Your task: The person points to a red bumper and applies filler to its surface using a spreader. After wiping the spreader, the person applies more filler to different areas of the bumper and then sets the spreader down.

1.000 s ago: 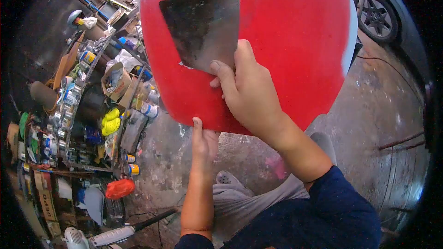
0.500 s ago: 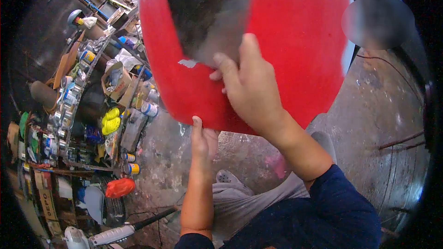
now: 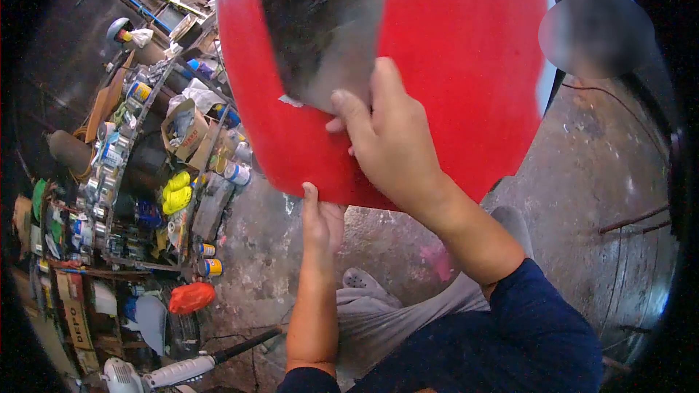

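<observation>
A glossy red curved panel [image 3: 451,65], likely car bodywork, fills the upper middle, with pale blue-grey areas along its edges. Pinched in my right hand [image 3: 389,127] is a thin dark trapezoid sheet [image 3: 320,40], its wide end pointing away from me. It lies over or close against the red surface; contact along it cannot be made out. A small pale grey patch [image 3: 290,101] shows by the sheet's lower left side. My left hand [image 3: 322,222] grips the panel's lower edge, thumb on the front and fingers mostly hidden behind.
Shelves on the left carry several paint cans [image 3: 138,91], a cardboard box [image 3: 186,127] and yellow-green clogs [image 3: 176,193]. A red bag [image 3: 191,297] and a white long-handled tool [image 3: 175,372] are at lower left. A cable [image 3: 615,98] runs at right above the stained concrete floor [image 3: 561,196].
My right hand and the dark sheet have shifted slightly left, and less of the pale patch shows. My left hand keeps its place on the lower edge.
</observation>
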Action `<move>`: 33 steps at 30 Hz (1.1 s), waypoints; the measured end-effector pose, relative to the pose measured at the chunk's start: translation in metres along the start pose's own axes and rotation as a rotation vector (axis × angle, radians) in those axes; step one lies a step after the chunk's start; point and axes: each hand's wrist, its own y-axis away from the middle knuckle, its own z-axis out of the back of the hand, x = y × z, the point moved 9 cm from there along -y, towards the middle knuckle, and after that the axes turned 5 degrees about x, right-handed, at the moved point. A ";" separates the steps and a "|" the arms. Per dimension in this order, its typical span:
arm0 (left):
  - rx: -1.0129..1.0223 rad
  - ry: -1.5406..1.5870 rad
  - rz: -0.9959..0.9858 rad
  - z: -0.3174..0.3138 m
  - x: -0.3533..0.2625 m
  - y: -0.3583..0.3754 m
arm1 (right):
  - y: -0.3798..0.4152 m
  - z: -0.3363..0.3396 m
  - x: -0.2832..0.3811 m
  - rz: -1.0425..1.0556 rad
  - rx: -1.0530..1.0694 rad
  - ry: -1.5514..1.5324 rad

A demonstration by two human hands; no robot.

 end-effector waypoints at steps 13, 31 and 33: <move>-0.005 -0.014 0.040 0.010 0.007 0.001 | 0.003 -0.004 -0.008 0.002 -0.074 -0.083; -0.137 0.156 -0.044 0.014 -0.005 -0.001 | 0.226 -0.048 -0.122 -0.740 0.977 -0.391; -0.134 0.143 0.023 0.017 0.000 0.001 | 0.251 -0.050 -0.134 -0.936 0.969 -0.517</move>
